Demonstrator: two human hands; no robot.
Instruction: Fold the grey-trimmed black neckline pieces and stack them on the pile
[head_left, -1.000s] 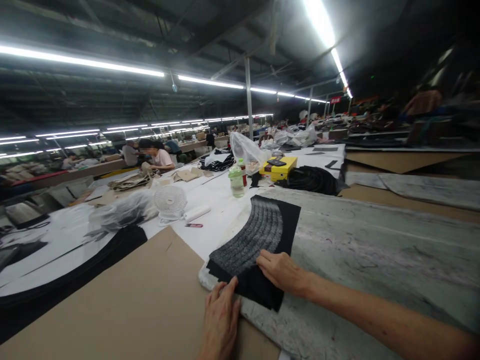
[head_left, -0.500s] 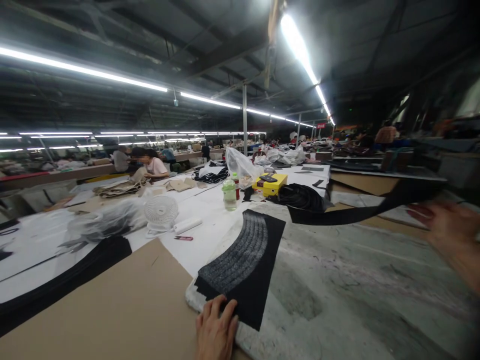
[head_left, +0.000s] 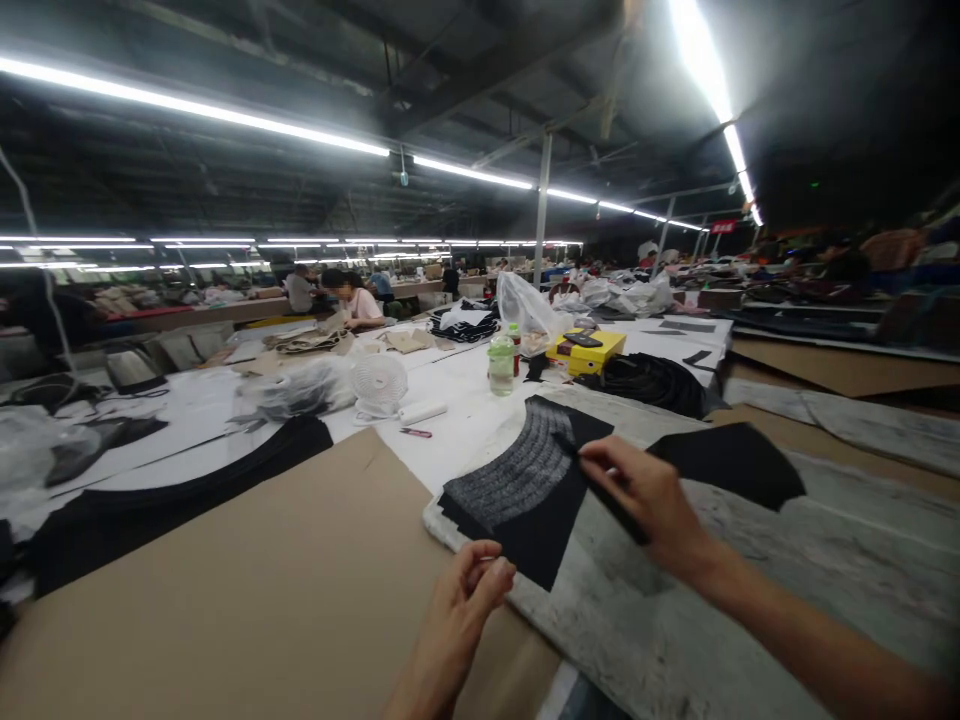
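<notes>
My right hand (head_left: 660, 495) is closed round a narrow black strip (head_left: 616, 508), which slants over the right side of the black fabric stack (head_left: 551, 545); its exact kind is unclear. Curved, speckled grey-white bands (head_left: 514, 470) cover the stack's upper left part, and its lower left edges are stepped. My left hand (head_left: 469, 600) is just below the stack's near edge, thumb and fingers curled together; whether anything is between them is hidden. Right of the stack, a separate black fabric piece (head_left: 727, 465) lies flat on the worn grey-white board (head_left: 637, 630).
A brown sheet (head_left: 247, 590) fills the near left, with black fabric (head_left: 180, 500) along its far edge. Beyond stand a white fan (head_left: 379, 382), a bottle (head_left: 501, 365), a yellow box (head_left: 589, 352) and coiled black material (head_left: 649, 385). Pink-handled snips (head_left: 416, 432) lie nearby. People sit farther back.
My right hand has come in from the far right to the stack. The separate black piece now rests on the board. My left hand has lifted off the stack's corner and curled. The view has turned left.
</notes>
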